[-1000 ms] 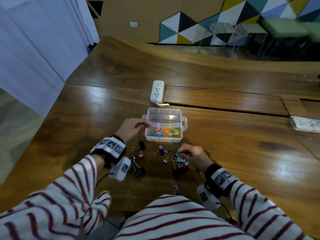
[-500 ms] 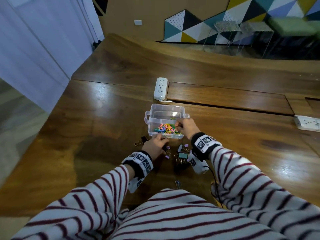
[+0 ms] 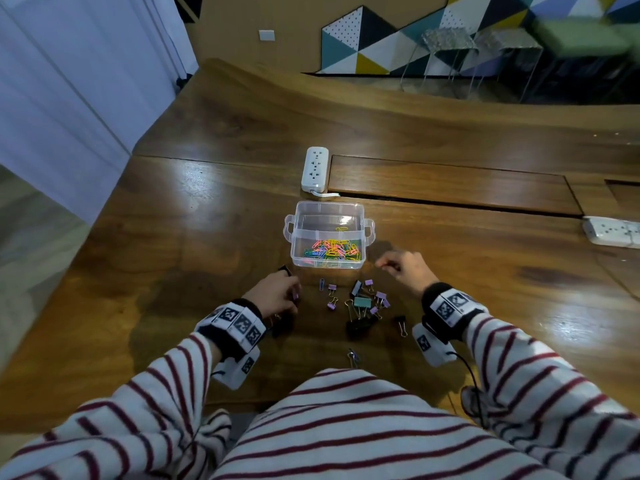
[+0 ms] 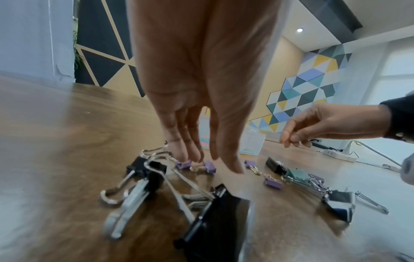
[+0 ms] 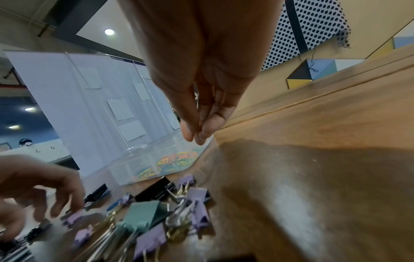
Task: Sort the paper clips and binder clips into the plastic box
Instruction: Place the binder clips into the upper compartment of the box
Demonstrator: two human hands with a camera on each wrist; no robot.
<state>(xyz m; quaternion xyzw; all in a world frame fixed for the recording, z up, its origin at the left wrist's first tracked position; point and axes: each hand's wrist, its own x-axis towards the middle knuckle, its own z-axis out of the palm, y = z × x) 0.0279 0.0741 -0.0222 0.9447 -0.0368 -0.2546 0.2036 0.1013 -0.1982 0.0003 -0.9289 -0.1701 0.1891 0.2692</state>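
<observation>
Left hand (image 4: 190, 99) reaches down, straight fingertips (image 4: 179, 156) touching small purple binder clips (image 4: 209, 166) on the wooden tabletop (image 3: 173, 258). Right hand (image 3: 405, 270) hovers beside the plastic box (image 3: 294, 244), its grip pressed together on nothing visible. Only the head view shows paper clips (image 3: 330, 252) piled in one compartment, below a patterned wall (image 3: 381, 43).

Long wooden table (image 3: 214, 209), glossy, with an inset panel (image 3: 450, 185). Two white power strips (image 3: 314, 165) (image 3: 611, 230) lie on it. Tan far wall (image 3: 277, 15) carries a geometric panel (image 3: 381, 36) of coloured triangles. White curtain (image 3: 69, 81) at left. Round ceiling lights (image 5: 109, 31) lit overhead.
</observation>
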